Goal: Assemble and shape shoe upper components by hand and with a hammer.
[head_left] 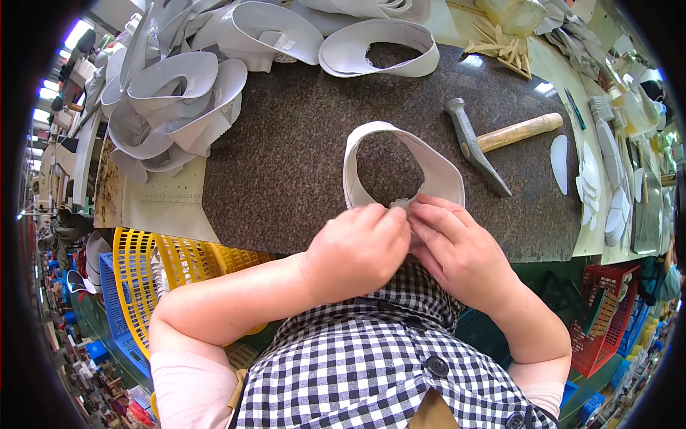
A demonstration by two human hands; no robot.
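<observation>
A white shoe upper, bent into a loop, stands at the front edge of the dark stone slab. My left hand pinches its near edge with curled fingers. Beside it, nearly touching, my right hand grips the same edge with fingertips and thumb. A small gathered bit of the edge shows between both hands; the fingertips hide the rest. To the right of the upper lies a hammer with a wooden handle and a dark steel head.
More white uppers are heaped at the far left, and another upper lies at the slab's back. Thin white curved pieces lie on the right. Below the table are a yellow basket and a red crate.
</observation>
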